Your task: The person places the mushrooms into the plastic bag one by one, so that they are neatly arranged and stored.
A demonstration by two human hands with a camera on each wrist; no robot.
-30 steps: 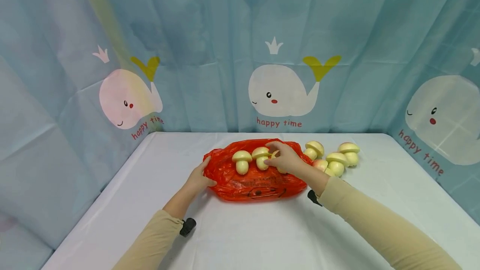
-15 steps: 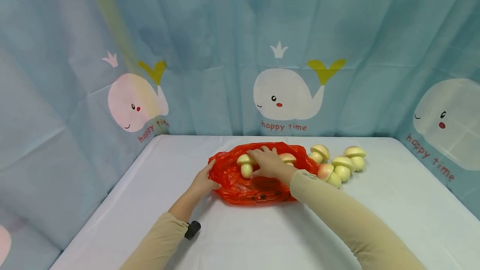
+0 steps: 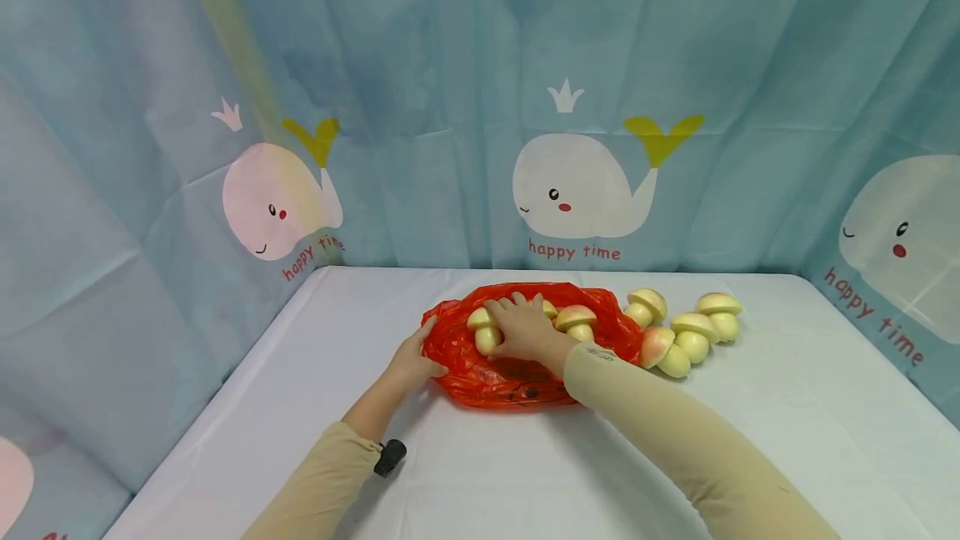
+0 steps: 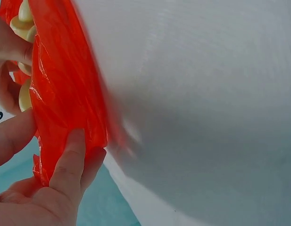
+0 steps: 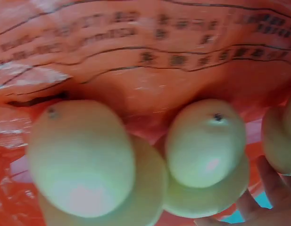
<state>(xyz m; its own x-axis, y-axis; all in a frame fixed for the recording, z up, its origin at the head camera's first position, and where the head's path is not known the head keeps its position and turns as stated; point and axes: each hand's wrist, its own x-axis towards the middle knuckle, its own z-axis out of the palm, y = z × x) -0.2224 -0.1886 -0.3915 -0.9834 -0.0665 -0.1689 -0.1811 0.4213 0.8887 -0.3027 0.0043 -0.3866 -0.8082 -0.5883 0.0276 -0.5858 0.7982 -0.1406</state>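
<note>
A crinkled red plastic bag (image 3: 468, 386) lies on the table with cream toy mushrooms on or in it. My left hand (image 3: 410, 362) grips its left end, with fingers (image 4: 72, 160) on the outside and the thumb at the upper edge. My right hand (image 3: 528, 332) reaches over the bag and holds the leftmost mushroom (image 3: 485, 333), thumb low and fingers by the cap. Another mushroom (image 3: 576, 321) sits to the right of that hand, and one between them is mostly hidden. The right wrist view shows two mushrooms (image 5: 84, 160) close up against the printed red plastic.
Several more mushrooms (image 3: 693, 336) lie just off the bag's right end on the white table (image 3: 465, 482). A blue curtain (image 3: 450, 107) with whale prints hangs behind. A small black device (image 3: 390, 457) is worn at the left wrist.
My right hand has moved left from the right mushroom to the leftmost one, which has shifted slightly left. My left hand keeps its grip on the bag. The head view has swung a little.
</note>
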